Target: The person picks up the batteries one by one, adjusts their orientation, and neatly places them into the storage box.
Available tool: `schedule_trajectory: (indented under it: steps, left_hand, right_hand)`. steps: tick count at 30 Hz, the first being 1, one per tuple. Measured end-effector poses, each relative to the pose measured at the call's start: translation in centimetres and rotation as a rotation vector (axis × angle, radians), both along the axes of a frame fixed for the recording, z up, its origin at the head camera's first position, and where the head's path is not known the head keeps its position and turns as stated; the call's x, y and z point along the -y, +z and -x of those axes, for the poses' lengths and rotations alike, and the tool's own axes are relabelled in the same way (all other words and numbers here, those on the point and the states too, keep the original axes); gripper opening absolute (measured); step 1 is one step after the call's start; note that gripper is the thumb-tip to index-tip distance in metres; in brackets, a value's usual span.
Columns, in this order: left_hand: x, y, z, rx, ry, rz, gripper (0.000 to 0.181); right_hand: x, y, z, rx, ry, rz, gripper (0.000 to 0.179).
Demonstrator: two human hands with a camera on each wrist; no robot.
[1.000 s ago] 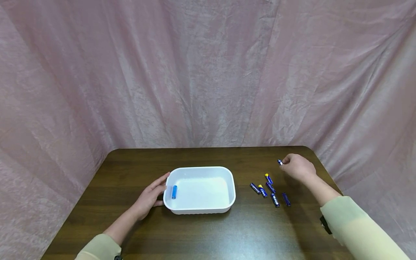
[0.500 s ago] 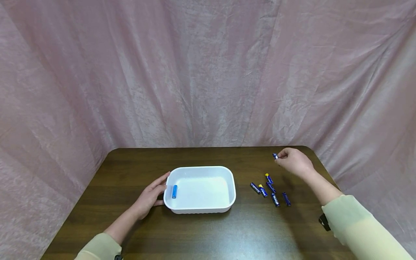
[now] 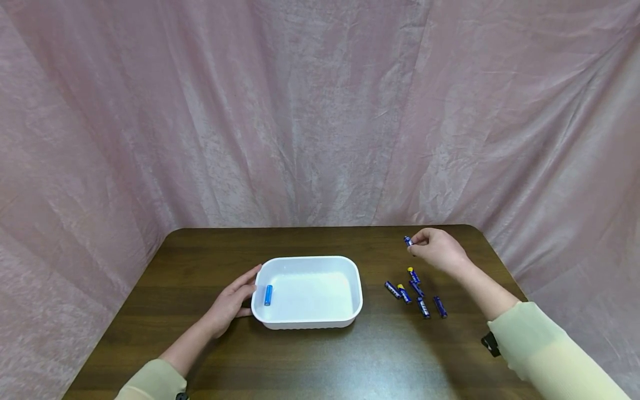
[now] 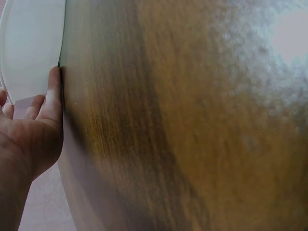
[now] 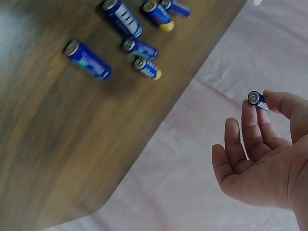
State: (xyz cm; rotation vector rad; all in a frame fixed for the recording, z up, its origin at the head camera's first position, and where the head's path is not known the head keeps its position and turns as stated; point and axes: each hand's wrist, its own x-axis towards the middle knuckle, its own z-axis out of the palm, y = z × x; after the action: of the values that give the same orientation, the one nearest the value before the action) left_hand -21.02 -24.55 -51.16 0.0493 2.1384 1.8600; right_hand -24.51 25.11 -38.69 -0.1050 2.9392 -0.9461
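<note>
A white plastic tray (image 3: 307, 324) stands on the table, with one light blue battery (image 3: 268, 295) lying inside near its left wall. My left hand (image 3: 230, 304) touches the tray's left side with its fingers stretched out, as the left wrist view also shows. Above the far right part of the table, my right hand (image 3: 440, 250) pinches a dark blue battery (image 3: 408, 241) between thumb and fingertips. In the right wrist view that battery (image 5: 256, 98) has one metal end towards the camera. The remaining fingers of this hand are loosely bent.
Several blue batteries lie loose to the right of the tray, among them a yellow-ended battery (image 3: 404, 294), a white-lettered battery (image 3: 423, 307) and a battery (image 3: 440, 306) farthest right. The brown wooden table (image 3: 300, 361) ends at a pink curtain (image 3: 320, 122).
My right hand has moved left with the battery, rising a little at first. The left hand, the tray and the loose batteries have stayed in place.
</note>
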Motion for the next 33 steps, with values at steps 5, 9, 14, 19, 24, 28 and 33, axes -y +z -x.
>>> schedule_trajectory:
  steps: [5,9,14,19,24,28,33]
  left_hand:
    - [0.0,0.0,0.0,0.000,-0.003,0.005,0.052]
    - [0.0,0.0,0.0,0.000,-0.001,0.005,0.052]
    - [0.0,0.0,0.0,0.002,0.003,0.010,0.052]
    - [0.0,0.0,0.0,-0.001,0.001,0.006,0.052]
    - [0.0,0.0,0.0,-0.007,-0.003,-0.001,0.052]
    - [0.0,-0.1,0.1,0.000,0.002,-0.008,0.053]
    - [-0.1,-0.3,0.2,0.008,0.015,-0.011,0.053]
  right_hand:
    - [1.4,0.3,-0.2,0.008,0.021,0.024,0.033]
    - [2.5,0.4,-0.2,0.005,0.039,0.031,0.031]
    - [3.8,0.1,-0.1,-0.004,0.057,0.040,0.028]
    - [5.3,0.1,-0.1,0.001,0.073,0.052,0.027]
    - [6.7,0.0,-0.1,-0.003,0.106,0.069,0.025]
    - [7.7,-0.1,-0.1,-0.011,0.121,0.073,0.023]
    - [8.8,-0.4,-0.1,-0.016,0.133,0.065,0.021]
